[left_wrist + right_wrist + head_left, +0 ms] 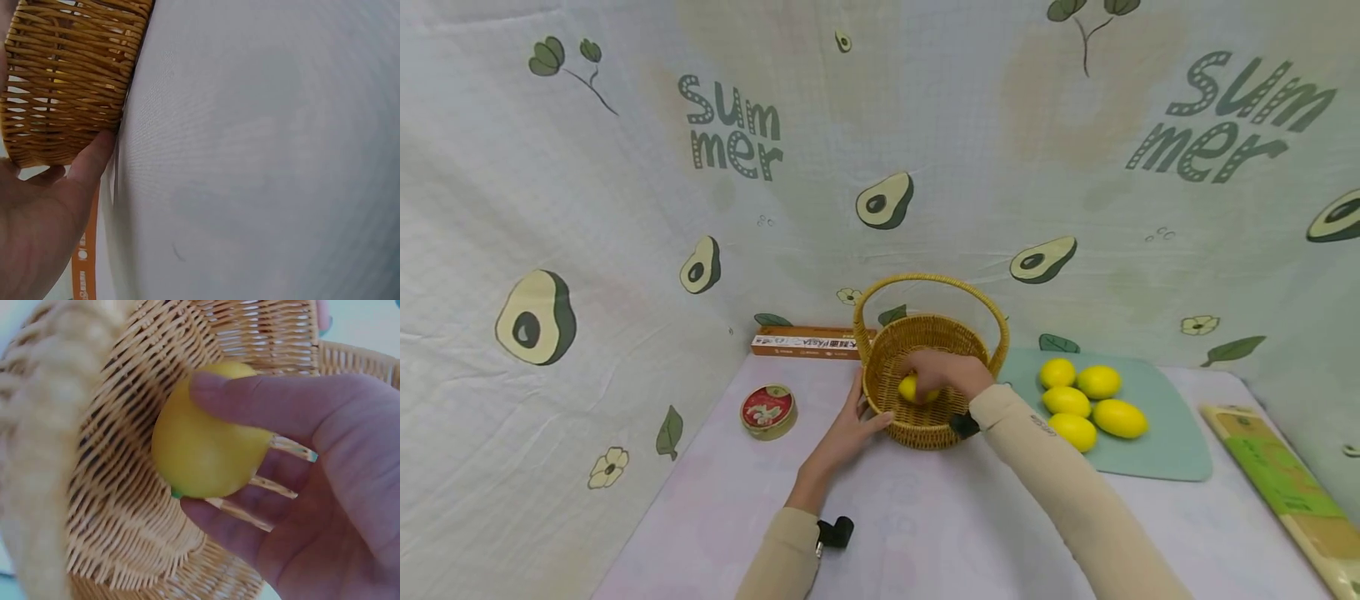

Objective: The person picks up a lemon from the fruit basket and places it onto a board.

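A woven wicker basket (925, 435) with a tall arched handle stands near the back of the table. Reaching down inside it, my right hand (942, 368) holds a yellow lemon (203, 447) between thumb and fingers. The right wrist view shows the lemon's small green tip and the woven wall close behind it. My left hand (848, 429) rests against the basket's left side, thumb and fingers spread and fairly straight. In the left wrist view a fingertip touches the wicker low down; the other fingers are partly hidden.
Several lemons (1066, 401) lie on a pale green board (1180, 454) to the right. A flat pasta box (805, 342) lies behind the basket, and a round red-topped tin (768, 412) sits at left. A long green-labelled packet (1285, 475) lies at far right.
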`<state>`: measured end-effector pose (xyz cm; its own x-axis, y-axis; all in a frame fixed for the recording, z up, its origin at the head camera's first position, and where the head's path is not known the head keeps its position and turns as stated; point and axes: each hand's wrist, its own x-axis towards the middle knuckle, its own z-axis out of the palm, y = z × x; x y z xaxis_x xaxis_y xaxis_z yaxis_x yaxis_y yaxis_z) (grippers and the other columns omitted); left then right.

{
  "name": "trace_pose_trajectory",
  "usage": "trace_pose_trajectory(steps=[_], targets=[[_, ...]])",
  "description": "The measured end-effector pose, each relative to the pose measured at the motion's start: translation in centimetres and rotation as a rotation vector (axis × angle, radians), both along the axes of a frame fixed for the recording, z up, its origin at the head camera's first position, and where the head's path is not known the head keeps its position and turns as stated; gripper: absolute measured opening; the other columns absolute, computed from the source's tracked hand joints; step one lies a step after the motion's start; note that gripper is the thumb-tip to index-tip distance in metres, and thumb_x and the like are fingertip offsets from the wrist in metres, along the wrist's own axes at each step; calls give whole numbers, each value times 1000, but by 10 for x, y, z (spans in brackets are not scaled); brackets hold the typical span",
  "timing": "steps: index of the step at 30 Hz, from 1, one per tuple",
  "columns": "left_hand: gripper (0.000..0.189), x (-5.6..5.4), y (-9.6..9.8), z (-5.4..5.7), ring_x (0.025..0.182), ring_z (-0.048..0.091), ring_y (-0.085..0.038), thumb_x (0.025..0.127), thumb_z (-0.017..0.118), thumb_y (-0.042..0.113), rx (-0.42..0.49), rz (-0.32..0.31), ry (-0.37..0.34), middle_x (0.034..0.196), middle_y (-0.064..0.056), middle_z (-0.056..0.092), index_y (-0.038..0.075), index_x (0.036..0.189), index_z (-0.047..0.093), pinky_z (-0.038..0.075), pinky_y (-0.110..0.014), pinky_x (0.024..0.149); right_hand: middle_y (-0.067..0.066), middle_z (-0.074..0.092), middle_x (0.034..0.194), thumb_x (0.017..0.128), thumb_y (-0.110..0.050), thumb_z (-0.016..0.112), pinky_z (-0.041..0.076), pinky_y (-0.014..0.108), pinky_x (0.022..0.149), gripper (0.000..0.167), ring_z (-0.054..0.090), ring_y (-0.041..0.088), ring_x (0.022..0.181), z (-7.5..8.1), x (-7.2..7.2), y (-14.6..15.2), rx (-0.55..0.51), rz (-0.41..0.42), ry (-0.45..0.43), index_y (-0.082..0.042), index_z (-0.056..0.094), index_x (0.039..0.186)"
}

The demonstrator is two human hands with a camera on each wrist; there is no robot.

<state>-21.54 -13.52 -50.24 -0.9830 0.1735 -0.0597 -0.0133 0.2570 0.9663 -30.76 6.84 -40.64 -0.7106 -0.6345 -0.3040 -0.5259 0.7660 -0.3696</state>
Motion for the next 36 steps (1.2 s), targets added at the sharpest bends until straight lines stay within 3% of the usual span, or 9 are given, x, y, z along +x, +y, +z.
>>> trace_pose_trajectory(steps=[5, 12, 21, 25, 32, 36], targets=[[103, 0, 0, 0, 154, 16, -36, 90, 71, 45, 16, -9, -28, 169, 3, 1, 48, 155, -8, 21, -59, 122, 0, 65, 118, 84, -13, 77, 50, 35, 85, 48, 55, 18, 97, 12, 10, 15, -38, -10, -8, -15, 66, 130], [110, -2, 0, 3, 154, 14, -38, 87, 74, 45, 27, -29, -54, 169, -1, -1, 39, 157, -11, 21, -59, 122, 1, 67, 120, 84, -10, 75, 49, 32, 80, 46, 56, 17, 94, 29, 30, 39, -40, 66, 86, -15, 66, 129], [99, 1, 1, -1, 153, 18, -37, 93, 70, 35, 26, 7, 16, 168, 1, 4, 51, 153, -6, 26, -58, 120, 3, 66, 124, 81, -6, 74, 50, 33, 80, 52, 57, 17, 97, 47, 57, 76, -75, 67, 143, -16, 64, 131], [99, -1, 2, -3, 154, 17, -37, 93, 70, 35, 26, 1, 13, 169, 1, 3, 50, 154, -6, 27, -58, 120, 4, 65, 126, 81, -5, 74, 51, 34, 82, 53, 57, 18, 101, 51, 69, 97, -105, 47, 151, -15, 64, 132], [100, -2, 4, -5, 154, 15, -35, 94, 70, 31, 56, -9, 9, 168, 6, -3, 49, 154, -7, 31, -55, 119, 6, 64, 133, 81, -5, 73, 52, 39, 89, 55, 59, 23, 112, 48, 87, 141, -113, -58, 155, -12, 62, 135], [100, -1, 4, -2, 154, 16, -35, 94, 70, 31, 48, -10, 17, 168, 6, -4, 49, 154, -7, 32, -54, 118, 3, 65, 128, 80, -8, 75, 52, 40, 88, 53, 59, 21, 106, 44, 94, 166, -97, -131, 187, -13, 63, 131]])
